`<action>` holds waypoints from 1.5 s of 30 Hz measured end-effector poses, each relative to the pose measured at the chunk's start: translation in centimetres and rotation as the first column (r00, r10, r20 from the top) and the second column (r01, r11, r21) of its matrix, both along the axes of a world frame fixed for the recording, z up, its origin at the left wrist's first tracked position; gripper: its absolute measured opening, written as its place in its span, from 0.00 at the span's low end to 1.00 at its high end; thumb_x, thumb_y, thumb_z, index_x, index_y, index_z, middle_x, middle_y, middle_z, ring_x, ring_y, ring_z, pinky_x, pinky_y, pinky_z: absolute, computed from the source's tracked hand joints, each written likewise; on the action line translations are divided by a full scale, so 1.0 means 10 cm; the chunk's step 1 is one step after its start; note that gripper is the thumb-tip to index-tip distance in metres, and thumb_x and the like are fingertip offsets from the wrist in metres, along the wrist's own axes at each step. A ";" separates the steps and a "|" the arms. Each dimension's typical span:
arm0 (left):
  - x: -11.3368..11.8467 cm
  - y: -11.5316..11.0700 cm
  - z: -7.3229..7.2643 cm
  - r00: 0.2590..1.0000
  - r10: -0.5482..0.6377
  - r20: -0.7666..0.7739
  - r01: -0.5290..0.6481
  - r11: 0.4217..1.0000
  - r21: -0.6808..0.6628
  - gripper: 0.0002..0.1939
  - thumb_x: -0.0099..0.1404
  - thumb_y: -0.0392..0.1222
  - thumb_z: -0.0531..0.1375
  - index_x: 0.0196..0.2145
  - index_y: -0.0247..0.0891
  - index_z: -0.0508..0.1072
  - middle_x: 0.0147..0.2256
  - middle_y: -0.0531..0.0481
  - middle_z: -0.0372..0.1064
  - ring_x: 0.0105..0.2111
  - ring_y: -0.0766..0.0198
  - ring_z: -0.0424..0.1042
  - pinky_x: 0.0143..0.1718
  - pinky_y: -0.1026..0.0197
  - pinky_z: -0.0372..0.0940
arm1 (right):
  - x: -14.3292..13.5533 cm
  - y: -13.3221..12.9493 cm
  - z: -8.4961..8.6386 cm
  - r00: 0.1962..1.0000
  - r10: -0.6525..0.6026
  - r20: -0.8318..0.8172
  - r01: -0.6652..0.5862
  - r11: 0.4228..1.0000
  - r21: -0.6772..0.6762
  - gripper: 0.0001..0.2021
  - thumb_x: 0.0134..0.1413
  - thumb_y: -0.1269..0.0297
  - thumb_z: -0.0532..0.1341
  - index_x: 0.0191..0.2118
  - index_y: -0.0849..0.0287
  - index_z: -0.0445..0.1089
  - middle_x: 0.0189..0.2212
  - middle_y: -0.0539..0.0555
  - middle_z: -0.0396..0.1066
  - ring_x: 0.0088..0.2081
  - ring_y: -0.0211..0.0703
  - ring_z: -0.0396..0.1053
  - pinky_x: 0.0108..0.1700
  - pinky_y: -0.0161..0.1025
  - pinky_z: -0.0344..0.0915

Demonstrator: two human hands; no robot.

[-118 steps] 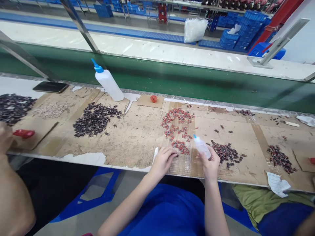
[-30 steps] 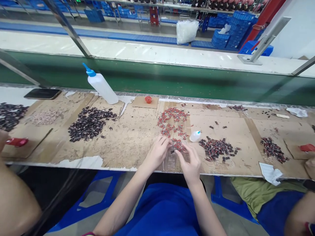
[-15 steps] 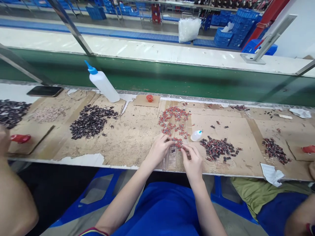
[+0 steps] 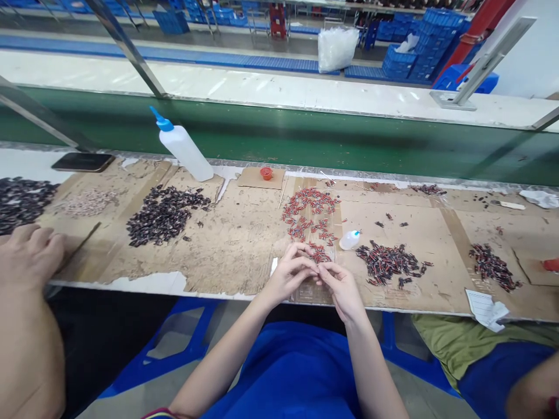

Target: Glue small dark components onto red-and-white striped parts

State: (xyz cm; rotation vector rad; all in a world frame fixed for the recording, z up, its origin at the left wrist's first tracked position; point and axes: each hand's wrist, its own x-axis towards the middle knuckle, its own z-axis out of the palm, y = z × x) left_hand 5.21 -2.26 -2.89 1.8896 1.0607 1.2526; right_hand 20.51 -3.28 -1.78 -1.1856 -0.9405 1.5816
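Observing remotely, I am seeing the left hand [image 4: 292, 274] and right hand [image 4: 345, 289] meeting fingertip to fingertip, pinching just before the red parts [image 4: 320, 253]; what they are gripping, I cannot tell. The small bottle [image 4: 349, 240] is resting nearby, beside a dark pile [image 4: 390, 263]. A slip [image 4: 485, 310] is overhanging the cardboard [image 4: 240, 238] edge, its marks illegible.

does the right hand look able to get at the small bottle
Probably yes: the small bottle sits on the cardboard near the right hand, and nothing seems to block the way, though it is right up against the left hand.
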 end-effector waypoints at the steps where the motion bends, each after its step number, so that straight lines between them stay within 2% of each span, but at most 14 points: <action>1: -0.01 -0.01 -0.01 1.000 0.007 -0.013 -0.007 1.000 -0.009 0.08 0.67 0.44 0.58 0.34 0.40 0.74 0.40 0.45 0.66 0.43 0.59 0.69 0.45 0.55 0.67 | 0.01 0.00 0.00 1.000 -0.008 0.001 0.008 1.000 -0.013 0.16 0.40 0.50 0.70 0.27 0.59 0.76 0.24 0.51 0.75 0.25 0.38 0.71 0.30 0.36 0.71; 5: -0.07 -0.05 -0.12 0.975 0.120 -0.187 -0.118 0.993 0.023 0.12 0.64 0.43 0.61 0.45 0.41 0.71 0.41 0.45 0.70 0.44 0.56 0.69 0.47 0.52 0.66 | 0.03 0.00 -0.06 0.995 -0.097 0.030 0.098 0.995 -0.030 0.17 0.36 0.51 0.71 0.29 0.60 0.77 0.25 0.53 0.77 0.27 0.40 0.73 0.33 0.38 0.73; 7: -0.08 -0.07 -0.18 0.947 0.173 -0.269 -0.156 0.984 0.085 0.10 0.65 0.42 0.60 0.44 0.41 0.73 0.42 0.44 0.70 0.45 0.55 0.68 0.47 0.51 0.66 | 0.02 -0.01 -0.10 0.987 -0.155 0.052 0.156 0.988 -0.022 0.19 0.34 0.51 0.72 0.31 0.60 0.77 0.27 0.54 0.78 0.28 0.42 0.74 0.34 0.40 0.73; 10: -0.05 -0.07 -0.26 0.927 0.211 -0.309 -0.165 0.972 0.168 0.06 0.66 0.39 0.58 0.40 0.40 0.75 0.43 0.43 0.70 0.46 0.55 0.68 0.46 0.51 0.67 | -0.01 -0.03 -0.15 0.971 -0.218 0.100 0.217 0.976 0.020 0.19 0.35 0.50 0.72 0.31 0.59 0.77 0.28 0.55 0.78 0.30 0.44 0.75 0.36 0.42 0.74; 13: -0.02 -0.05 -0.26 0.934 0.202 -0.295 -0.150 0.970 0.189 0.07 0.68 0.37 0.56 0.38 0.39 0.75 0.41 0.44 0.72 0.45 0.56 0.68 0.45 0.52 0.67 | -0.05 -0.08 -0.14 0.951 -0.272 0.150 0.266 0.962 0.057 0.17 0.37 0.51 0.70 0.31 0.59 0.77 0.29 0.55 0.79 0.32 0.46 0.76 0.39 0.43 0.74; 16: 0.01 -0.06 -0.20 0.957 0.151 -0.248 -0.113 0.980 0.162 0.08 0.69 0.37 0.54 0.39 0.38 0.74 0.37 0.46 0.75 0.40 0.59 0.71 0.41 0.55 0.69 | -0.10 -0.12 -0.09 0.935 -0.311 0.171 0.300 0.950 0.089 0.15 0.41 0.53 0.69 0.32 0.59 0.77 0.31 0.56 0.79 0.35 0.47 0.77 0.41 0.44 0.74; 20: 0.04 -0.11 -0.09 0.982 0.131 -0.133 -0.115 0.986 0.121 0.06 0.69 0.37 0.55 0.39 0.38 0.73 0.34 0.47 0.76 0.35 0.62 0.73 0.37 0.60 0.70 | -0.15 -0.17 -0.04 0.946 -0.294 0.137 0.279 0.953 0.117 0.13 0.46 0.54 0.67 0.33 0.58 0.76 0.33 0.55 0.79 0.37 0.47 0.76 0.43 0.44 0.73; 23: 0.06 -0.15 -0.03 0.987 0.151 -0.060 -0.143 0.983 0.111 0.06 0.68 0.37 0.57 0.37 0.38 0.74 0.33 0.48 0.77 0.34 0.63 0.74 0.36 0.61 0.70 | -0.18 -0.18 -0.04 0.946 -0.302 0.119 0.287 0.949 0.131 0.12 0.46 0.55 0.68 0.31 0.58 0.75 0.31 0.54 0.78 0.36 0.46 0.76 0.41 0.42 0.74; 27: 0.07 -0.17 0.01 0.986 0.166 0.014 -0.167 0.986 0.029 0.06 0.66 0.40 0.59 0.34 0.38 0.76 0.31 0.48 0.77 0.32 0.64 0.74 0.34 0.62 0.70 | -0.19 -0.20 -0.03 0.952 -0.284 0.113 0.264 0.951 0.162 0.11 0.47 0.55 0.67 0.30 0.58 0.74 0.30 0.53 0.78 0.34 0.43 0.76 0.40 0.41 0.73; 31: 0.06 -0.19 0.05 0.979 0.179 0.097 -0.168 0.979 -0.116 0.08 0.65 0.41 0.61 0.31 0.38 0.78 0.31 0.48 0.78 0.32 0.64 0.75 0.36 0.63 0.70 | -0.18 -0.19 -0.01 0.947 -0.300 0.111 0.276 0.942 0.189 0.11 0.45 0.55 0.68 0.28 0.58 0.74 0.28 0.53 0.77 0.33 0.44 0.75 0.40 0.42 0.73; 35: 0.07 -0.21 0.11 0.968 0.168 0.189 -0.121 0.965 -0.234 0.08 0.63 0.43 0.63 0.29 0.38 0.79 0.31 0.48 0.78 0.32 0.63 0.75 0.37 0.62 0.70 | -0.14 -0.18 -0.02 0.952 -0.295 0.079 0.285 0.951 0.116 0.12 0.39 0.55 0.71 0.26 0.58 0.76 0.27 0.53 0.78 0.32 0.44 0.75 0.40 0.43 0.73; 38: 0.09 -0.21 0.16 0.957 0.156 0.243 -0.084 0.956 -0.282 0.06 0.61 0.42 0.64 0.30 0.39 0.80 0.30 0.48 0.78 0.33 0.62 0.75 0.38 0.61 0.70 | -0.13 -0.19 -0.03 0.938 -0.344 0.041 0.340 0.937 0.082 0.11 0.36 0.56 0.73 0.25 0.57 0.77 0.26 0.53 0.78 0.31 0.44 0.75 0.39 0.43 0.73; 41: 0.10 -0.23 0.21 0.941 0.160 0.297 -0.041 0.929 -0.369 0.04 0.59 0.41 0.65 0.32 0.39 0.80 0.32 0.48 0.79 0.34 0.61 0.76 0.39 0.61 0.71 | -0.13 -0.21 -0.02 0.920 -0.390 0.045 0.381 0.914 0.138 0.10 0.38 0.57 0.72 0.25 0.57 0.77 0.27 0.54 0.79 0.32 0.45 0.76 0.39 0.43 0.73; 45: 0.10 -0.25 0.28 0.923 0.185 0.337 0.006 0.869 -0.495 0.06 0.58 0.38 0.64 0.34 0.38 0.81 0.35 0.46 0.79 0.37 0.60 0.77 0.43 0.61 0.71 | -0.14 -0.22 0.03 0.918 -0.388 0.078 0.357 0.897 0.260 0.05 0.42 0.62 0.70 0.27 0.56 0.78 0.28 0.53 0.79 0.32 0.45 0.77 0.39 0.43 0.74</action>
